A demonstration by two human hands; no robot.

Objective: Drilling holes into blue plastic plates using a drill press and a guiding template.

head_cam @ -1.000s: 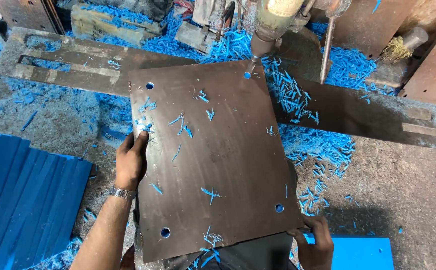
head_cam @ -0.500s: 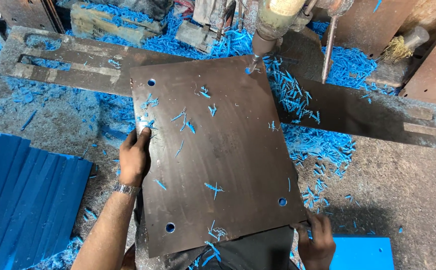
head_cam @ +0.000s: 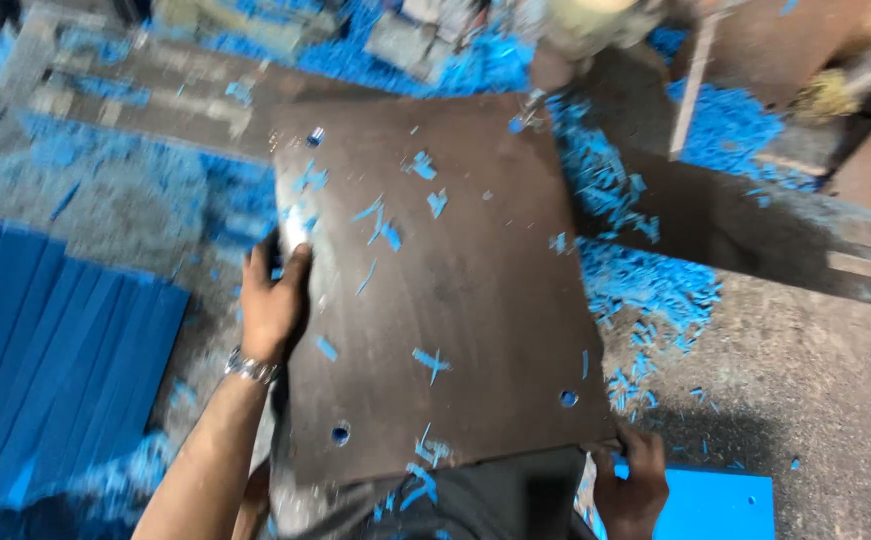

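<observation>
The left hand (head_cam: 274, 300) is clamped on the left edge of the big dark plate (head_cam: 436, 290), thumb on top and fingers wrapped under, a wristwatch (head_cam: 252, 368) showing just below it. Down at the lower right of the frame, the right hand (head_cam: 631, 490) pinches the plate's near right corner, fingers curled shut on the edge. So both hands are closed on the same sheet, one at mid-left, one at the bottom right.

The plate fills the centre of the frame, slightly turned, its far corner sitting right under the drill head (head_cam: 581, 25) at the top. Three small holes show: one at the upper left corner, one lower left (head_cam: 341, 434), one lower right (head_cam: 568, 398). Blue shavings (head_cam: 646, 290) lie scattered across its face and heaped along its right side.

For a sheet held like this, the judgement is that a wide, diagonal grip suits it: hands far apart stop it from swinging, and keeping it flat keeps the corner square under the spindle. Fingers look best kept on the edges, well away from the top corner by the drill, and clear of loose shavings that could make the surface slippery.

On the left sits a stack of blue sheets (head_cam: 46, 350); a blue piece (head_cam: 716, 505) lies just beside the right hand. The picture is a little blurred.
</observation>
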